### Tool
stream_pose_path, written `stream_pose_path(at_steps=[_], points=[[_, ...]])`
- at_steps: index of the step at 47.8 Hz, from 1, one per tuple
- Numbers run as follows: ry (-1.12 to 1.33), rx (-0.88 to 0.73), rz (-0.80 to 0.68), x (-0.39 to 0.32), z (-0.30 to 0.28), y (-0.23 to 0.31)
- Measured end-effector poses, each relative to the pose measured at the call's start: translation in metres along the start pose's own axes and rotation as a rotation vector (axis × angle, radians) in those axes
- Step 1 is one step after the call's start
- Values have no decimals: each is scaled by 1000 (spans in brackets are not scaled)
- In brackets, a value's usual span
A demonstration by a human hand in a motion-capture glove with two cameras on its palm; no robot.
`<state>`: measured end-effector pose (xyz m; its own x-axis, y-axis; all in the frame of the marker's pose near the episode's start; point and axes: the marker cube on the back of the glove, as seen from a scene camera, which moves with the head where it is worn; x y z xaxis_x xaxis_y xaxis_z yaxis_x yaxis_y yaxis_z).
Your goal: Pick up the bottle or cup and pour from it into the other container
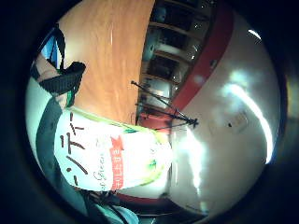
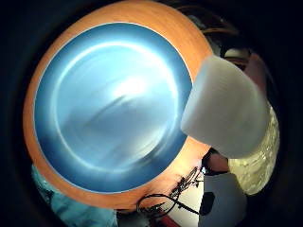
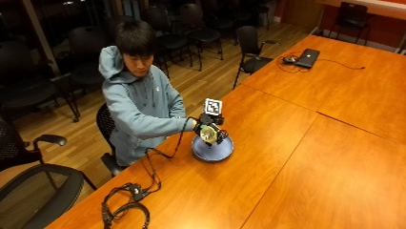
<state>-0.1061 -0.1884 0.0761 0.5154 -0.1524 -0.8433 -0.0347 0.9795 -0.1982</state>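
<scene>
In the outside view my gloved right hand point(image 3: 204, 126) grips a bottle point(image 3: 210, 135) and holds it tilted just above a round blue bowl point(image 3: 214, 151) on the wooden table. From the thumb side of the palm, the bottle's white cap point(image 2: 222, 109) hangs over the rim of the blue bowl point(image 2: 104, 109), whose inside looks bare and shiny. On the little finger side, the bottle's white, green and red label point(image 1: 112, 156) lies close against the palm. Whether liquid is coming out cannot be seen.
The bowl sits near the table's point(image 3: 304, 157) edge in front of the seated person. A bundle of black cables point(image 3: 126, 210) lies on the near left corner. A laptop point(image 3: 308, 57) rests on the far table, and chairs point(image 3: 250, 45) stand behind.
</scene>
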Motion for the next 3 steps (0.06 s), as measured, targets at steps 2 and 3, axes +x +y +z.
stream_pose_path(at_steps=[2,3], points=[[-8,1,6,2,1,1],[-8,0,8,3,1,1]])
